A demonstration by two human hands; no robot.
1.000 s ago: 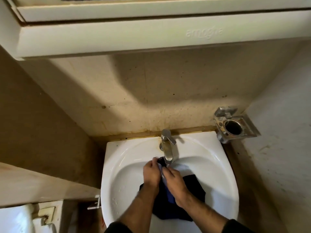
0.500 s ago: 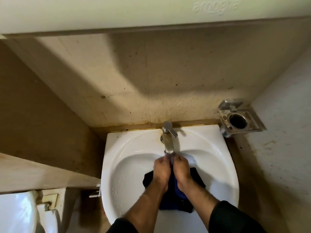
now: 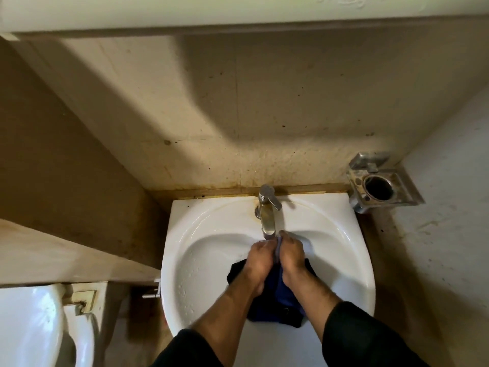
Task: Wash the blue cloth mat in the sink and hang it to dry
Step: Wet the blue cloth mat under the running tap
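Now knuckle to knuckle under the spout, where a second ago sat staggered, left above right, with the cloth bunched lower between them. Left to right: far out to the left of the grips, white toilet tank (image 3: 31,321) in the bottom corner. Closer in, white sink (image 3: 211,234) against the stained wall, water drops on its left slope. Left hand (image 3: 260,256), grip clamped on the blue cloth mat (image 3: 277,298), fingers curled round a bunched fold. Directly ahead of both grips, chrome faucet (image 3: 267,213), spout end just touching the fingertips; water flow too faint to tell. Right hand (image 3: 291,252), grip likewise clamped on the same fold, pressed against the left. Below and behind both grips, rest of the mat hanging dark and wet down into the basin, trailing toward the near rim between the forearms. Well off to the right and beyond, metal wall holder (image 3: 381,185) with a round opening.
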